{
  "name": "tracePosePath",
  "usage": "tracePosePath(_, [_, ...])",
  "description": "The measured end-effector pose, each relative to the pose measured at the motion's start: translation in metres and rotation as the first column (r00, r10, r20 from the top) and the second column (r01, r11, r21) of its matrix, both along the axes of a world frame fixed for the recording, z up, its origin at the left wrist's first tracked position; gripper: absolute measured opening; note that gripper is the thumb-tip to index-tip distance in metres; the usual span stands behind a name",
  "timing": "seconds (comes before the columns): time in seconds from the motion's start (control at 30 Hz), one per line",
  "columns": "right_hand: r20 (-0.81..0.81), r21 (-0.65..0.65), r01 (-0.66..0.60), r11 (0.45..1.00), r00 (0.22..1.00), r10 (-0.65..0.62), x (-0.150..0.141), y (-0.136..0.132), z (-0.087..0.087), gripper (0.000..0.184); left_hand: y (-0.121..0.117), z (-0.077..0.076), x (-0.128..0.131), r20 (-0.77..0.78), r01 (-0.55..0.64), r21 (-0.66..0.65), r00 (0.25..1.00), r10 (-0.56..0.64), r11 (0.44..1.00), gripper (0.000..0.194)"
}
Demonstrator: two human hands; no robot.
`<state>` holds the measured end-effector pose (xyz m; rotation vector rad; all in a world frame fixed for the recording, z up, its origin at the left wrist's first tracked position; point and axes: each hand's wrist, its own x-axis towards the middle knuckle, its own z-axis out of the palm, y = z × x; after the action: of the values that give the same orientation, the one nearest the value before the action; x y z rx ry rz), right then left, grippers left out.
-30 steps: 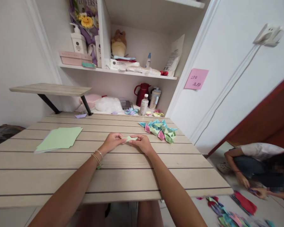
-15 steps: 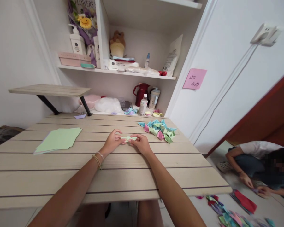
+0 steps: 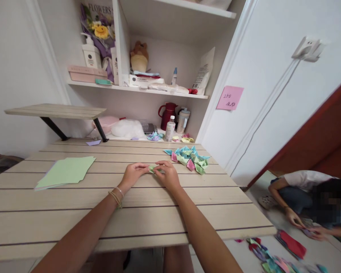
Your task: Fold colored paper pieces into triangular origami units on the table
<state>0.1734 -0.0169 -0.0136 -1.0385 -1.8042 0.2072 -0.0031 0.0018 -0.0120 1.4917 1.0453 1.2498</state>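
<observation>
Folded paper (image 3: 151,169), light green, is between the two hands, over the middle of the tabletop (image 3: 147,223). At the left, green sheets (image 3: 66,171) lie stacked; beyond them a pink box (image 3: 86,74) sits on a shelf (image 3: 125,88), its contents hidden. The left hand (image 3: 133,175) has its grip pinched on the paper's near side, index finger lowered after being raised. The right hand (image 3: 170,178) has its grip clamped on the other side, fingers now reaching further over; the pointed outline is mostly covered, so the folds are harder to judge. Behind stand a red jug (image 3: 168,116), a bottle (image 3: 169,131) and a cup (image 3: 182,123), contents unclear. Further right, blue, green and pink folded pieces (image 3: 200,165) crowd together. At far right, a person (image 3: 307,180) crouches beside a colourful pile (image 3: 268,256) on the floor.
</observation>
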Motion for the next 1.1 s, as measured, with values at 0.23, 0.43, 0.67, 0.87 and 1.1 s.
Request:
tracePosePath(0.23, [-0.162, -0.079, -0.075, 0.994, 0.985, 0.062, -0.002, 0.004, -0.002, 0.015, -0.005, 0.002, 0.003, 0.005, -0.003, 0.045, 1.000, 0.003, 0.999, 0.034])
tracePosePath(0.43, [-0.300, -0.185, -0.063, 0.981, 0.954, 0.005, 0.000, 0.007, -0.006, 0.015, -0.003, 0.002, 0.000, -0.038, -0.064, 0.083, 0.997, 0.068, 0.994, 0.035])
tracePosePath(0.67, [-0.307, -0.163, -0.018, 0.986, 0.951, -0.033, -0.006, 0.001, -0.004, 0.014, -0.006, 0.000, -0.001, -0.098, -0.016, 0.236, 0.994, 0.040, 0.972, 0.031])
tracePosePath(0.87, [-0.258, -0.094, -0.109, 0.990, 0.963, 0.082, -0.003, -0.001, -0.001, 0.019, -0.006, 0.008, -0.008, -0.023, -0.104, 0.098, 0.994, 0.107, 0.990, 0.046])
tracePosePath(1.1, [-0.052, -0.098, 0.004, 0.995, 0.999, -0.010, 0.004, -0.005, 0.002, 0.018, -0.017, 0.023, -0.012, -0.061, -0.085, 0.144, 0.994, 0.095, 0.986, 0.068])
